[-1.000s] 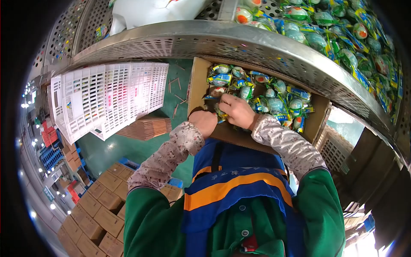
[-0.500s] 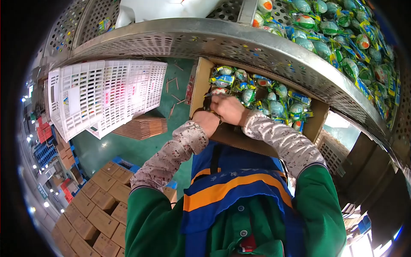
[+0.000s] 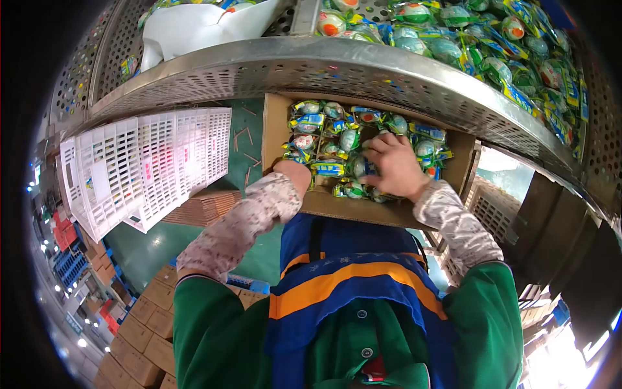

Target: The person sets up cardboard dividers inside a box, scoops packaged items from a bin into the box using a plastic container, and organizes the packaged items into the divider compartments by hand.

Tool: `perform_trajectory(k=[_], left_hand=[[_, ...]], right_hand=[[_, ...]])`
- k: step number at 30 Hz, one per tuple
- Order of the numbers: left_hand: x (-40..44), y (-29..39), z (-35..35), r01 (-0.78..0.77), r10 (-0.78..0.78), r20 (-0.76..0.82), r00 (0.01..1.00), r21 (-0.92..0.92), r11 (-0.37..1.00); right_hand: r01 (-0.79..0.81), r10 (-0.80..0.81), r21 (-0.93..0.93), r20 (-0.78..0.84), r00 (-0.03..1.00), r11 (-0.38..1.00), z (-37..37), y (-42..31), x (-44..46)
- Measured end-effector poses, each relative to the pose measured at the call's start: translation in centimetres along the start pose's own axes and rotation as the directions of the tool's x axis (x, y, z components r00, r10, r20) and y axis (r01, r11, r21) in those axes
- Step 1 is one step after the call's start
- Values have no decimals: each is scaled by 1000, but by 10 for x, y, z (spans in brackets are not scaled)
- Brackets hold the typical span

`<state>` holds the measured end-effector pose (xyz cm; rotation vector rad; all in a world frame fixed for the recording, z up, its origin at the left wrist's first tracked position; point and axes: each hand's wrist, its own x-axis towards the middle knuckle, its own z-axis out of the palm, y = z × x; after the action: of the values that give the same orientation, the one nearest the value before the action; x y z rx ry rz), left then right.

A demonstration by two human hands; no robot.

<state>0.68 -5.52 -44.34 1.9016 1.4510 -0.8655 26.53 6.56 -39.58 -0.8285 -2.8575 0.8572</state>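
Observation:
A cardboard box [image 3: 277,123] holds several plastic-wrapped egg-shaped packets [image 3: 348,139] with blue, yellow and green wrappers, set among cardboard dividers. My right hand [image 3: 396,167] lies over the packets near the middle of the box. Its fingers are apart and bent downward, with the thumb beside one wrapped egg [image 3: 358,167]; I see no firm hold on it. At the box's left side, my left hand [image 3: 296,175] reaches in over the near corner, beside the packets there. Its fingers are hidden behind the back of the hand.
Above the box runs a perforated metal trough [image 3: 324,61] heaped with wrapped eggs [image 3: 447,48]. A white plastic scoop-like container [image 3: 194,32] rests in it. White crates [image 3: 149,162] stand to the left, by flattened cardboard [image 3: 201,206]. Closed cartons [image 3: 139,330] are stacked lower left.
My hands were together at the box's left side. The right hand has moved right, over the middle packets, while the left stays near the left edge. The view has shifted slightly.

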Motion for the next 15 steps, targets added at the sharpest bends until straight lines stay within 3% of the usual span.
perform_trajectory(k=[1,4,6,8,9,11,13,15], left_hand=[[-13,1,-22,-9,9,6,1000,8,1000],[-44,19,-93,20,-82,-225,971,-264,964],[-15,35,-89,-131,-86,-606,791,-304,944],[23,47,-88,-161,-45,-658,752,-249,955],[38,46,-87,-167,-38,-658,752,-245,955],[62,48,-81,-150,-28,-615,788,-236,960],[63,35,-68,-283,-38,-706,707,-331,900],[48,26,-61,-342,-64,-736,674,-388,856]], right_hand=[[2,-2,-46,3,1000,999,-1,2,-11],[0,0,-111,4,1000,994,7,-1,-20],[-2,1,-171,-11,1000,985,18,-5,-12],[23,-28,-225,-20,999,974,20,-13,-3],[12,-24,-308,-32,999,951,32,-11,1],[25,-49,-298,-73,996,954,37,-3,4],[45,-67,-268,-73,995,962,27,1,4],[-119,97,-235,-105,990,965,22,6,-3]])
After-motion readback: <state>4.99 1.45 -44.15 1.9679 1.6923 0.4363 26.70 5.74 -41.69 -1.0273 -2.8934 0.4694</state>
